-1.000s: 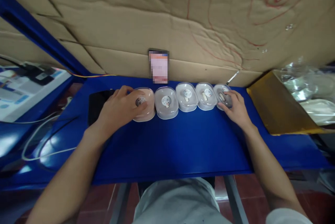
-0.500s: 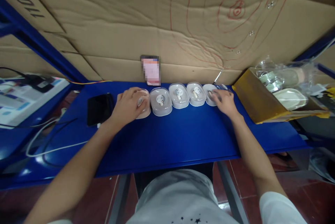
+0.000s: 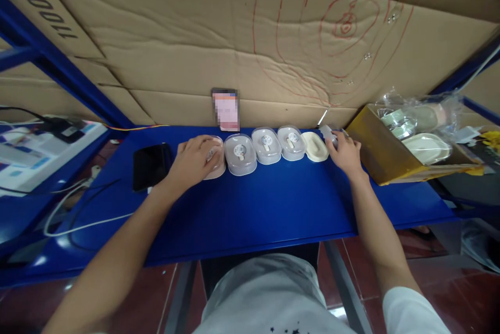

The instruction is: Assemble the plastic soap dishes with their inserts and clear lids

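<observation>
A row of small rounded plastic cases runs along the back of the blue table. My left hand (image 3: 192, 159) curls over the leftmost case (image 3: 219, 167), a pinkish one partly hidden under my fingers. To its right stand three more clear-lidded cases, a grey one (image 3: 240, 156), a middle one (image 3: 267, 147) and another (image 3: 292, 144), each with a round label and a small pale piece inside. At the row's right end lies an uncovered cream base (image 3: 317, 149). Beside it my right hand (image 3: 346, 150) is closed on a clear lid (image 3: 328, 132), largely covered by the fingers.
A phone (image 3: 226, 110) leans against the cardboard wall (image 3: 175, 63). A black device (image 3: 150, 167) with a white cable lies left of my left hand. On the right, an open cardboard box (image 3: 375, 149) holds wrapped plastic parts. A power strip (image 3: 42, 151) sits far left.
My right hand has taken the clear lid off the rightmost case and moved it right, exposing the cream base. The left hand stays on the leftmost case. The camera view has shifted slightly.
</observation>
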A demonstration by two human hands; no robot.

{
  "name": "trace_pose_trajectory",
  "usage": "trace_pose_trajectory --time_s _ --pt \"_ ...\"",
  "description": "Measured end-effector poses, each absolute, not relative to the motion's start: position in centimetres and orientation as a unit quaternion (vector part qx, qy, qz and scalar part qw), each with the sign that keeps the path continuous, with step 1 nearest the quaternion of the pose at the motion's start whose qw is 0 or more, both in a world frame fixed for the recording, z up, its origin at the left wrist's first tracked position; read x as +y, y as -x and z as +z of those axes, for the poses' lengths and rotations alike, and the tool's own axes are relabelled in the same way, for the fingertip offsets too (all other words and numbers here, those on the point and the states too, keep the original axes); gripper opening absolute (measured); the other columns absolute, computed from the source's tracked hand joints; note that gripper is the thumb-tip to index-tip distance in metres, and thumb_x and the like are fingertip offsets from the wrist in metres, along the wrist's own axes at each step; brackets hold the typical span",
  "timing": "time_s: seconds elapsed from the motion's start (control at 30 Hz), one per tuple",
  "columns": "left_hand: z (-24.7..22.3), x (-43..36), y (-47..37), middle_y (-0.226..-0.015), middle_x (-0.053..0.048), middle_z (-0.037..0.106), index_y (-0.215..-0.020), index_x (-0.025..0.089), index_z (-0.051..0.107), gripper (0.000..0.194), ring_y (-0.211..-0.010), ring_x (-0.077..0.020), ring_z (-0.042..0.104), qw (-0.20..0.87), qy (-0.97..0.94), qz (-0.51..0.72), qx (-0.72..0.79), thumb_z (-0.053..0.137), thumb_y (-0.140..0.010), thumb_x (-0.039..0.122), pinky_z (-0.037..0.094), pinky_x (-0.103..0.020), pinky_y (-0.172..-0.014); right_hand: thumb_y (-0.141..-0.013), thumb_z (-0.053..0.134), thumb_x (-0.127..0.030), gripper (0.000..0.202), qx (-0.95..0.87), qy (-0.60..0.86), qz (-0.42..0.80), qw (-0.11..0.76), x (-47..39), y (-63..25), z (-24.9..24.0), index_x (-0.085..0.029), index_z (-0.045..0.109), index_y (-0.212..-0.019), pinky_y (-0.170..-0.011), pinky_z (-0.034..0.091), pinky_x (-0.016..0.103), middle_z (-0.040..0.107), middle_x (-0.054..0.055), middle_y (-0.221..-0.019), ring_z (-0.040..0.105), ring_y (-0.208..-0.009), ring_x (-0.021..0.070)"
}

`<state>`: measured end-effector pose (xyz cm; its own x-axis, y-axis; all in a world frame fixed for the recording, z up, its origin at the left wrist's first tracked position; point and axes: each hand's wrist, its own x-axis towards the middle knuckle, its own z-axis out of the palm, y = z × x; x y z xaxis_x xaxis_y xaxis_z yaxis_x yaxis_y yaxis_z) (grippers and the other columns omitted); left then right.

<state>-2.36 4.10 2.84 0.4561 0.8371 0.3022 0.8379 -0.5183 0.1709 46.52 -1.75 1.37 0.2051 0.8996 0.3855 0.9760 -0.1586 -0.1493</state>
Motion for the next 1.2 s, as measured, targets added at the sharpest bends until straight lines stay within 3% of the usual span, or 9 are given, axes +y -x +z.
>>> trace_pose_trajectory --time_s 0.1,0.2,0.33,0.47,0.6,0.73,0.9,1.03,1.2 --pt "2.9 4.0 2.4 -0.151 -0.015 0.064 -0.136 0.023 0.068 0.048 -0.136 -0.0379 0.060 0.001 0.855 -0.170 -0.489 0.038 -0.106 0.046 0.044 -0.054 -0.112 -0.103 0.044 -0.042 0.052 -0.608 0.761 -0.124 0.191 -1.8 -46.1 1.2 -0.012 0.063 -0.142 -0.109 0.040 0.073 0.070 0.028 -0.140 0.060 -0.130 0.0491" --pt "2.9 4.0 2.4 -0.152 -0.013 0.064 -0.136 0.025 0.068 0.047 -0.138 -0.0368 0.059 0.002 0.853 -0.170 -0.493 0.039 -0.106 0.046 0.043 -0.052 -0.113 -0.104 0.044 -0.036 0.049 -0.671 0.707 -0.101 0.199 -1.7 -44.3 0.6 -0.016 0.061 -0.146 -0.118 0.038 0.066 0.056 0.022 -0.162 0.051 -0.147 0.0425" --pt "2.6 4.0 2.4 -0.151 -0.013 0.065 -0.136 0.024 0.068 0.046 -0.138 -0.0376 0.059 0.003 0.857 -0.178 -0.484 0.040 -0.107 0.045 0.044 -0.053 -0.112 -0.104 0.056 -0.058 0.067 -0.792 0.574 -0.004 0.206 -1.5 -40.8 -0.2 -0.025 0.046 -0.162 -0.127 0.032 0.066 0.042 0.015 -0.174 0.038 -0.161 0.0397" --pt "2.3 4.2 2.6 -0.150 -0.015 0.065 -0.135 0.021 0.069 0.047 -0.136 -0.0400 0.060 0.008 0.859 -0.190 -0.475 0.040 -0.107 0.046 0.046 -0.056 -0.108 -0.095 0.067 -0.072 0.070 -0.752 0.586 0.033 0.300 -1.0 -39.7 -0.7 -0.027 0.059 -0.147 -0.121 0.044 0.063 0.063 0.017 -0.152 0.057 -0.144 0.0403" --pt "2.0 4.4 2.8 -0.149 -0.015 0.065 -0.136 0.021 0.068 0.047 -0.136 -0.0399 0.060 0.013 0.861 -0.192 -0.471 0.040 -0.108 0.047 0.046 -0.055 -0.107 -0.097 0.062 -0.072 0.062 -0.683 0.615 0.055 0.391 -0.5 -42.0 -1.0 -0.025 0.060 -0.137 -0.108 0.056 0.057 0.069 0.016 -0.140 0.067 -0.129 0.0358" --pt "1.9 4.4 2.9 -0.149 -0.016 0.065 -0.136 0.020 0.068 0.048 -0.136 -0.0401 0.060 0.021 0.867 -0.186 -0.462 0.039 -0.109 0.047 0.047 -0.056 -0.107 -0.100 0.057 -0.067 0.062 -0.645 0.641 0.015 0.416 -0.6 -43.7 -1.1 -0.020 0.058 -0.139 -0.115 0.049 0.065 0.065 0.022 -0.143 0.062 -0.136 0.0404" --pt "1.8 4.4 3.0 -0.150 -0.016 0.064 -0.137 0.020 0.066 0.048 -0.136 -0.0414 0.060 0.026 0.873 -0.190 -0.448 0.036 -0.111 0.047 0.048 -0.059 -0.106 -0.107 0.049 -0.054 0.056 -0.741 0.593 -0.058 0.310 -1.3 -41.1 -1.2 -0.022 0.054 -0.153 -0.127 0.030 0.066 0.058 0.018 -0.160 0.042 -0.158 0.0393" --pt "1.9 4.4 3.1 -0.150 -0.017 0.064 -0.136 0.022 0.066 0.047 -0.135 -0.0412 0.060 0.029 0.876 -0.188 -0.444 0.035 -0.112 0.047 0.049 -0.059 -0.105 -0.108 0.052 -0.057 0.054 -0.797 0.560 -0.016 0.226 -1.3 -38.6 -1.7 -0.025 0.058 -0.151 -0.129 0.018 0.069 0.069 0.015 -0.149 0.059 -0.145 0.0376" --pt "2.0 4.3 3.0 -0.149 -0.017 0.064 -0.137 0.018 0.066 0.052 -0.134 -0.0414 0.061 0.029 0.876 -0.187 -0.442 0.033 -0.111 0.048 0.049 -0.059 -0.104 -0.112 0.042 -0.055 0.050 -0.749 0.603 -0.030 0.271 -1.0 -39.2 -1.5 -0.021 0.063 -0.142 -0.122 0.031 0.063 0.075 0.018 -0.138 0.067 -0.131 0.0358"
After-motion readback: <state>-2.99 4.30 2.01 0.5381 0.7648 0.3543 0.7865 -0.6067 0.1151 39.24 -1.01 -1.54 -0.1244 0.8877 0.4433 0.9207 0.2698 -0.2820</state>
